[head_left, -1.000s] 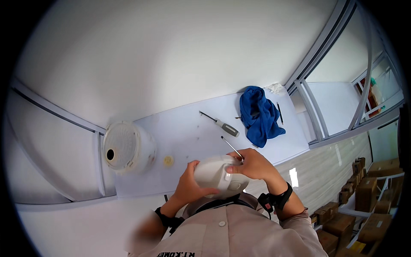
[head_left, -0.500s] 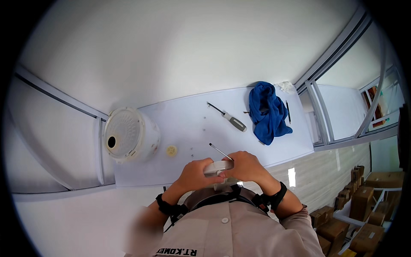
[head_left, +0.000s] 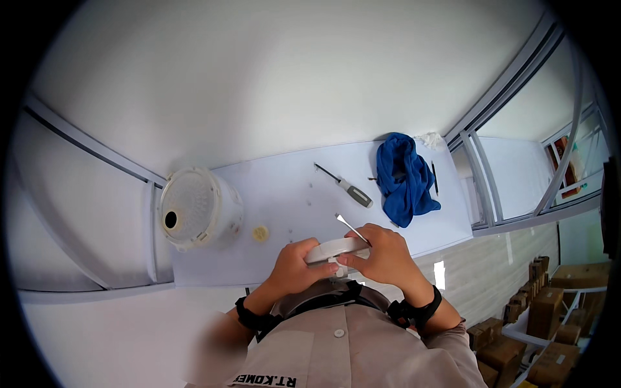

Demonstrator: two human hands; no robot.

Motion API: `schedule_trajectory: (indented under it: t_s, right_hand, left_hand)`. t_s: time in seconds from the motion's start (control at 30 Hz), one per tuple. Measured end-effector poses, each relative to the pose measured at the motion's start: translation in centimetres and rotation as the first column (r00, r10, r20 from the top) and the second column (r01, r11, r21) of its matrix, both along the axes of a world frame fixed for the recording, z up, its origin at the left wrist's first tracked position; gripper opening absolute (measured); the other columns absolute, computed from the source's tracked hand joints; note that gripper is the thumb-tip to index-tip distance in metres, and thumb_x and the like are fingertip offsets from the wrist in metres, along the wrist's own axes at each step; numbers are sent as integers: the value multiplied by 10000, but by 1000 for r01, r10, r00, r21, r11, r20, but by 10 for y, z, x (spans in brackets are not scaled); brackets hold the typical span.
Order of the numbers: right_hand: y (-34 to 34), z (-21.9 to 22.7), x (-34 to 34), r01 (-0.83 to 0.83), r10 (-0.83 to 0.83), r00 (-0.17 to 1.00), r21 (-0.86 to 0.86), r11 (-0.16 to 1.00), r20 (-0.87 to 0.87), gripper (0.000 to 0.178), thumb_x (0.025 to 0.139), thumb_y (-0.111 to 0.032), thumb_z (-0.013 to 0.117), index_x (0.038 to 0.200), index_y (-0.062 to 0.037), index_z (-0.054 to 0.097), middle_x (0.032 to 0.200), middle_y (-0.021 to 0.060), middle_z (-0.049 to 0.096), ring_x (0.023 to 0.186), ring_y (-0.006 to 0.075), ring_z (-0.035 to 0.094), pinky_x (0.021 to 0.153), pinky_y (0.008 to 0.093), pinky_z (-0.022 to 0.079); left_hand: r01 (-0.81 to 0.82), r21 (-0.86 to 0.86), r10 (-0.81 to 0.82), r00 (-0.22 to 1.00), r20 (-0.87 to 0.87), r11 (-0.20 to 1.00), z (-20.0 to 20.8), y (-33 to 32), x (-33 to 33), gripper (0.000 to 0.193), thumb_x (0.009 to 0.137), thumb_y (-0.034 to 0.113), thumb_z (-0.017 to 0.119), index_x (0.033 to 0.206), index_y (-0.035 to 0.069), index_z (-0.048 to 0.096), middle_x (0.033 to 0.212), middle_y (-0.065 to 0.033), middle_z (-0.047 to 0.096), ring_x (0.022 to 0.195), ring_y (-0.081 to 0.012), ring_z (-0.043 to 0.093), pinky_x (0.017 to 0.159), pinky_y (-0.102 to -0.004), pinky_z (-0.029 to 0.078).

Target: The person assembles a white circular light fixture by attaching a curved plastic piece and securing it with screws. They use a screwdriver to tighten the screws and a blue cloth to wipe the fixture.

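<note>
just ahead of the beige shirt [head_left: 310, 355], left hand [head_left: 295, 266] and right hand [head_left: 385, 256] grip a white rounded part [head_left: 336, 247]; the right also holds a flat-tipped tool [head_left: 350, 226], pointing to half past ten. from the part, a grey-handled screwdriver [head_left: 354, 192] lies toward twelve, a yellow disc [head_left: 260, 233] nine, a blue cloth [head_left: 407, 184] half past one, a white tub [head_left: 223, 213] half past nine.

Held screwdriver [head_left: 351, 227], handle hidden

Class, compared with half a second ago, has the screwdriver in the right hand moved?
Yes. The tip of the held screwdriver has shifted right, nearer the grey-handled screwdriver lying on the table.
</note>
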State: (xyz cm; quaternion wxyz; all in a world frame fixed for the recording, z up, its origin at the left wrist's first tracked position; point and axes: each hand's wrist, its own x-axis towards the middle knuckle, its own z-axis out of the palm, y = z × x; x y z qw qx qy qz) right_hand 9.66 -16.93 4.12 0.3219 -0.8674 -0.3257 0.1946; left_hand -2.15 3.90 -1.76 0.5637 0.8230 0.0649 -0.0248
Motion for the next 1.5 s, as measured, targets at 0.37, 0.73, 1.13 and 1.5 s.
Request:
schedule_trajectory:
  t_s: [0.37, 0.73, 1.13, 1.5]
  right_hand:
    - [-1, -11, 6, 23, -32, 998, 158, 987, 58, 403, 771, -328, 860, 1090, -93, 788, 937, 84, 715, 796, 317, 719, 713, 389, 555]
    - [1, -9, 7, 42, -47, 998, 133, 990, 33, 385, 765, -335, 848, 1047, -80, 788, 917, 75, 708, 779, 300, 712, 703, 380, 547]
    - [1, -10, 11, 28, -37, 997, 126, 992, 70, 353, 774, -312, 852, 1056, -108, 796, 911, 66, 700, 756, 281, 694, 684, 375, 530]
    - [6, -15, 21, 5, -6, 1000, 130, 991, 11, 357, 769, -275, 888, 1053, -86, 783, 889, 75, 679, 728, 266, 660, 665, 366, 493]
  left_hand:
    - [-14, 108, -1, 991, 133, 994, 0, 2, 17, 305, 860, 283, 848, 886, 37, 669, 734, -111, 659, 626, -202, 603, 589, -341, 451]
    - [-47, 68, 36, 986, 162, 997, 1, -2, 18, 296, 834, 230, 865, 832, 35, 642, 704, -101, 619, 600, -190, 554, 570, -341, 427]
    - [-76, 96, 54, 976, 212, 993, 2, -4, 24, 330, 816, 225, 869, 779, 22, 612, 665, -117, 586, 568, -198, 525, 546, -352, 420]
    - [-99, 114, 76, 979, 191, 989, -3, -1, 26, 357, 799, 307, 867, 784, 44, 626, 678, -141, 616, 577, -309, 593, 553, -392, 450]
